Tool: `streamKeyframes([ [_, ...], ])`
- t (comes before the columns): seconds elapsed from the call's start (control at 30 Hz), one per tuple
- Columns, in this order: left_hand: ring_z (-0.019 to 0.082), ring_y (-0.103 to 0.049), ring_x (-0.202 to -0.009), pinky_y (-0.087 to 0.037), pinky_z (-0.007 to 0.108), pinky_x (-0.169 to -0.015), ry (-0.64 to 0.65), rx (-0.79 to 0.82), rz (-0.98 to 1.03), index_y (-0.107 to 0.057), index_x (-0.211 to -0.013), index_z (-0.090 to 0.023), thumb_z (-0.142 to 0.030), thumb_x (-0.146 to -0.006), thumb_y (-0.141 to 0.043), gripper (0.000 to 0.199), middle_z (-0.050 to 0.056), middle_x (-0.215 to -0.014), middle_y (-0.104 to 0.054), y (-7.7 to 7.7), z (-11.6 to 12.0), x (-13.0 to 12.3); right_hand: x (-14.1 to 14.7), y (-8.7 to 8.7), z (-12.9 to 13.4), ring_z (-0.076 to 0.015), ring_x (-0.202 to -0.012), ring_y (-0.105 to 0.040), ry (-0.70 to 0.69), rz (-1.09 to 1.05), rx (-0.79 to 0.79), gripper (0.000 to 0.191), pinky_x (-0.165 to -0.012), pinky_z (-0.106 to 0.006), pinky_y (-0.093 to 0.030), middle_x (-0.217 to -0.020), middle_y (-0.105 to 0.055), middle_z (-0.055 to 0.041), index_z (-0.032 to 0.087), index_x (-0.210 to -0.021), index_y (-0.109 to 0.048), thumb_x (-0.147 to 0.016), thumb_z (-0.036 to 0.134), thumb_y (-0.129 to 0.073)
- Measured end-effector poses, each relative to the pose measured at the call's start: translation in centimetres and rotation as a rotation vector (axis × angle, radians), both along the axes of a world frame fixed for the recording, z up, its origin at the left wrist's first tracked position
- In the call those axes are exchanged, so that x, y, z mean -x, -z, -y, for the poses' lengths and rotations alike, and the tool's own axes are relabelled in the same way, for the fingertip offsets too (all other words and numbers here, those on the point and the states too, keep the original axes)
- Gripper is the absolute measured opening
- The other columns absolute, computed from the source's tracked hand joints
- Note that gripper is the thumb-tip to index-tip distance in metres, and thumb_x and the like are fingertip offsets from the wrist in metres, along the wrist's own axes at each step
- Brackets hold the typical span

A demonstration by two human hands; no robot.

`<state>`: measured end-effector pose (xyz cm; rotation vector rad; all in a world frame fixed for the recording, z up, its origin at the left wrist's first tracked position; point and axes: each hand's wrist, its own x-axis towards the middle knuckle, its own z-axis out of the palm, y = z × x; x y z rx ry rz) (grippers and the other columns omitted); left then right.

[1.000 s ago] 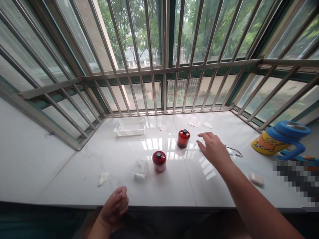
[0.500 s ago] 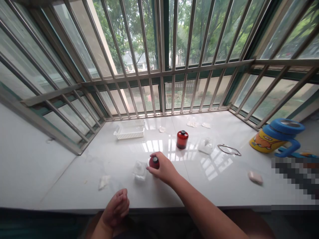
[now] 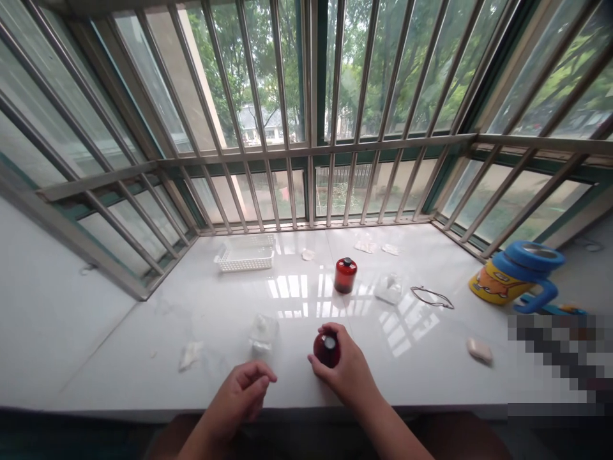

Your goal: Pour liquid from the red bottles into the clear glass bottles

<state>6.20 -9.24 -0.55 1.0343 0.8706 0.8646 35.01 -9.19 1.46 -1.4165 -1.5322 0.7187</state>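
Observation:
My right hand (image 3: 347,364) is wrapped around a small dark red bottle (image 3: 327,349) with a black cap, which is near the front of the white table. My left hand (image 3: 246,390) is at the table's front edge, left of that bottle and apart from it. Its fingers are loosely curled with the thumb a little apart, and nothing shows in them. Just beyond the left hand lies a clear crumpled plastic piece (image 3: 263,333). A second red bottle (image 3: 345,276) with a black cap stands upright farther back.
A white basket (image 3: 245,254) sits at the back left. To the right are another clear plastic piece (image 3: 389,287), a cord loop (image 3: 431,298), a pinkish bar (image 3: 479,351) and a blue-yellow mug (image 3: 512,273). White scraps (image 3: 190,355) lie about. Metal bars line the window.
My right hand has moved right and nearer with the red bottle, away from the clear plastic piece. My left hand has come up and right over the table edge. The view has shifted slightly.

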Motion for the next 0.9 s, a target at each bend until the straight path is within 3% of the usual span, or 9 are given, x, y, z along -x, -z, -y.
streamKeyframes([
  [0.07, 0.011, -0.051, -0.053, -0.044, 0.021, -0.052, -0.023, -0.183, -0.157, -0.079, -0.115, -0.019, -0.037, -0.099, -0.074, 0.024, 0.000, -0.069, -0.060, -2.4, -0.5, -3.0, 0.7, 0.6, 0.0, -0.0330, -0.121, -0.070, 0.046, -0.038, -0.012, 0.065, -0.108, -0.054, -0.058, -0.130, -0.069, -0.0072, 0.032, -0.136, -0.049, -0.080, 0.037, -0.082],
  [0.13, 0.025, -0.069, -0.095, -0.059, 0.034, -0.082, -0.007, -0.428, -0.268, -0.078, -0.129, -0.023, -0.029, -0.095, -0.079, 0.035, 0.013, -0.111, -0.074, -4.4, -1.0, -5.9, 1.4, 1.1, -0.1, -0.0326, -0.121, -0.071, 0.065, -0.096, -0.020, 0.077, -0.109, -0.054, -0.058, -0.132, -0.068, -0.0079, 0.033, -0.146, -0.040, -0.081, 0.038, -0.081],
  [0.23, 0.038, -0.051, -0.143, -0.043, 0.054, -0.120, 0.037, -0.667, -0.367, -0.066, -0.150, -0.029, -0.025, -0.093, -0.078, 0.058, 0.016, -0.153, -0.060, -6.0, -1.6, -9.1, 2.2, 1.6, -0.4, -0.0313, -0.118, -0.073, 0.059, -0.171, -0.041, 0.090, -0.104, -0.052, -0.061, -0.134, -0.067, -0.0083, 0.034, -0.156, -0.026, -0.083, 0.038, -0.079],
  [0.43, 0.036, -0.058, -0.141, -0.042, 0.058, -0.122, -0.013, -0.703, -0.478, -0.070, -0.141, -0.028, -0.018, -0.098, -0.064, 0.045, 0.015, -0.149, -0.066, -4.5, -2.8, -11.8, 2.8, 2.2, -1.0, -0.0334, -0.115, -0.075, 0.068, -0.118, -0.024, 0.088, -0.098, -0.051, -0.063, -0.135, -0.068, -0.0123, 0.029, -0.159, -0.026, -0.086, 0.035, -0.076],
  [0.53, 0.035, -0.062, -0.137, -0.046, 0.057, -0.120, -0.052, -0.696, -0.475, -0.073, -0.133, -0.026, -0.022, -0.099, -0.064, 0.036, 0.015, -0.146, -0.069, -4.1, -2.9, -12.0, 1.3, 1.6, -0.6, -0.0337, -0.124, -0.070, -0.037, -0.006, -0.099, 0.094, -0.103, -0.051, -0.061, -0.141, -0.065, -0.0153, 0.027, -0.163, -0.028, -0.085, 0.033, -0.080],
  [0.6, 0.034, -0.063, -0.137, -0.047, 0.056, -0.120, -0.061, -0.693, -0.509, -0.072, -0.134, -0.026, -0.027, -0.101, -0.062, 0.034, 0.014, -0.146, -0.069, -4.3, -2.7, -12.0, -1.5, 0.9, -0.4, -0.0362, -0.138, -0.061, -0.160, 0.161, -0.231, 0.099, -0.115, -0.055, -0.054, -0.150, -0.059, -0.0177, 0.026, -0.163, -0.034, -0.081, 0.036, -0.087],
  [0.67, 0.033, -0.063, -0.139, -0.047, 0.056, -0.121, -0.064, -0.681, -0.568, -0.071, -0.135, -0.026, -0.031, -0.102, -0.059, 0.035, 0.012, -0.147, -0.069, -4.6, -2.5, -12.0, -6.0, 0.2, -0.5, -0.0360, -0.145, -0.053, -0.209, 0.374, -0.275, 0.080, -0.121, -0.056, -0.048, -0.155, -0.056, -0.0160, 0.027, -0.157, -0.048, -0.088, 0.044, -0.085],
  [0.77, 0.033, -0.063, -0.140, -0.048, 0.055, -0.122, -0.074, -0.659, -0.618, -0.071, -0.133, -0.026, -0.034, -0.102, -0.060, 0.034, 0.011, -0.147, -0.070, -5.0, -2.3, -12.0, -14.7, -0.5, -2.1, -0.0303, -0.141, -0.056, 0.076, 0.732, -0.103, 0.041, -0.121, -0.047, -0.046, -0.145, -0.065, -0.0132, 0.025, -0.145, -0.061, -0.108, 0.041, -0.056],
  [0.9, 0.032, -0.065, -0.138, -0.051, 0.054, -0.119, -0.103, -0.627, -0.618, -0.074, -0.127, -0.029, -0.035, -0.099, -0.063, 0.030, 0.008, -0.145, -0.072, -5.1, -2.3, -12.2, -25.3, -0.2, -5.9, -0.0409, -0.141, -0.052, 0.328, 0.850, 0.151, 0.042, -0.114, -0.057, -0.046, -0.151, -0.059, -0.0236, 0.014, -0.135, -0.070, -0.107, 0.036, -0.048],
])
